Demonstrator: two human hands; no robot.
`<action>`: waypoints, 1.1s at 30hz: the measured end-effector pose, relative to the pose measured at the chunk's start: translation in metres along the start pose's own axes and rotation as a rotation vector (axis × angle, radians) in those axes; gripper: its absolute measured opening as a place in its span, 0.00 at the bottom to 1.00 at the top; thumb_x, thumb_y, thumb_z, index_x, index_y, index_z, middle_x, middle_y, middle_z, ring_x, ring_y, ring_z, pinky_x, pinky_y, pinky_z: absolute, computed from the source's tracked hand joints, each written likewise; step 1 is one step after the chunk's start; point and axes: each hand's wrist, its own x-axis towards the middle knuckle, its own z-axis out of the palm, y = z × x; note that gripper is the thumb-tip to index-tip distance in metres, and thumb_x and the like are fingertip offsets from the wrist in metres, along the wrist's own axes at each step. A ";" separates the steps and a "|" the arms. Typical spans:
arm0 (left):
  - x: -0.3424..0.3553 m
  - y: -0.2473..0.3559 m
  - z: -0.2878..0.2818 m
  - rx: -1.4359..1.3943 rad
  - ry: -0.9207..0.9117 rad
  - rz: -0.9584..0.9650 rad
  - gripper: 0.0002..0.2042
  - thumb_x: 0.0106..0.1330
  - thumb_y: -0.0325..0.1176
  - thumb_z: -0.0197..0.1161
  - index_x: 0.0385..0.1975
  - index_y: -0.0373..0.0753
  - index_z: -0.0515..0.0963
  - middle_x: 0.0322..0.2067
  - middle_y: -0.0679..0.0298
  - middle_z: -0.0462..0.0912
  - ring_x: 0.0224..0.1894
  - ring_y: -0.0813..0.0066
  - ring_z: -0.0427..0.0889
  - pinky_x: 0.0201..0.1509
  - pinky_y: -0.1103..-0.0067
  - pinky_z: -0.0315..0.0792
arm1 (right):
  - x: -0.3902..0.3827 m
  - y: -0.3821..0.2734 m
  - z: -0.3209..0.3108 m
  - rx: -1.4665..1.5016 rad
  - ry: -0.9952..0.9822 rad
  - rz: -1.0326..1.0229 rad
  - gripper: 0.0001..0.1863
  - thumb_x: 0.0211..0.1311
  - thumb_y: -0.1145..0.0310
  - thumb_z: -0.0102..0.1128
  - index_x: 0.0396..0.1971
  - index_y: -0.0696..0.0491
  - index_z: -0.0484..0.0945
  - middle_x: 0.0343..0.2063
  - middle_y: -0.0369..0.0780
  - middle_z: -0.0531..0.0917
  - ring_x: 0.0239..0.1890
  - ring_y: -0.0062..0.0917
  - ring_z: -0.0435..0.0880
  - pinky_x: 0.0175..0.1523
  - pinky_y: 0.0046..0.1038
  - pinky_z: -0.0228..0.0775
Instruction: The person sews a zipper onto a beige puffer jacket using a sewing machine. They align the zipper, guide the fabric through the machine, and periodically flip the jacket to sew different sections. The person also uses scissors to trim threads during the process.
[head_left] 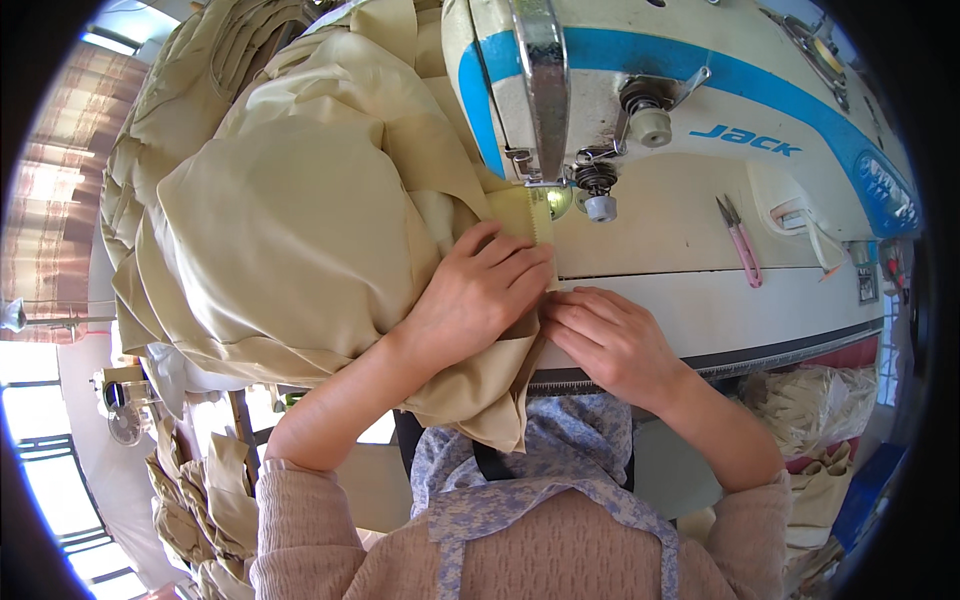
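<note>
Beige satin fabric (280,250) is heaped over the left side of the sewing table. A narrow pale yellow zigzag-edged strip (540,215) at its right edge runs under the needle area of a white-and-blue sewing machine (700,90). My left hand (480,295) is closed on the fabric beside this strip, fingers bent and thumb hidden. Just below and right, at the table's front edge, my right hand (610,345) pinches the end of the fabric and strip, its fingertips partly hidden.
Pink-handled snips (743,245) lie on the machine bed (650,240). A ruler strip (780,355) lines the front edge. Piled beige pieces (200,490) hang at lower left, near another machine (125,400). A bagged bundle (810,405) sits at lower right.
</note>
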 end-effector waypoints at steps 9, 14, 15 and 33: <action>-0.004 0.006 -0.004 0.076 -0.014 -0.090 0.15 0.55 0.29 0.66 0.44 0.37 0.83 0.51 0.62 0.84 0.52 0.66 0.81 0.55 0.69 0.74 | 0.011 0.011 0.002 -0.040 -0.015 0.001 0.09 0.49 0.76 0.68 0.33 0.57 0.82 0.40 0.39 0.83 0.46 0.33 0.84 0.52 0.31 0.80; -0.026 0.023 -0.007 0.009 -0.030 -0.119 0.16 0.54 0.30 0.63 0.44 0.37 0.83 0.48 0.63 0.81 0.45 0.67 0.80 0.49 0.72 0.74 | 0.007 0.010 -0.003 0.084 0.092 0.227 0.18 0.51 0.75 0.72 0.43 0.55 0.80 0.38 0.40 0.80 0.43 0.35 0.82 0.47 0.34 0.77; -0.027 0.024 -0.007 0.007 -0.023 -0.114 0.16 0.54 0.30 0.63 0.44 0.37 0.83 0.47 0.63 0.81 0.45 0.67 0.80 0.49 0.72 0.74 | 0.008 0.010 -0.004 0.073 0.139 0.307 0.20 0.51 0.75 0.72 0.45 0.54 0.79 0.38 0.40 0.80 0.42 0.35 0.81 0.46 0.34 0.77; -0.015 0.015 -0.001 -0.065 0.009 -0.185 0.22 0.51 0.24 0.63 0.50 0.32 0.81 0.55 0.61 0.80 0.46 0.66 0.80 0.49 0.75 0.80 | 0.027 0.013 0.008 -0.136 0.099 0.240 0.08 0.51 0.71 0.74 0.27 0.50 0.80 0.29 0.33 0.78 0.34 0.29 0.77 0.39 0.32 0.71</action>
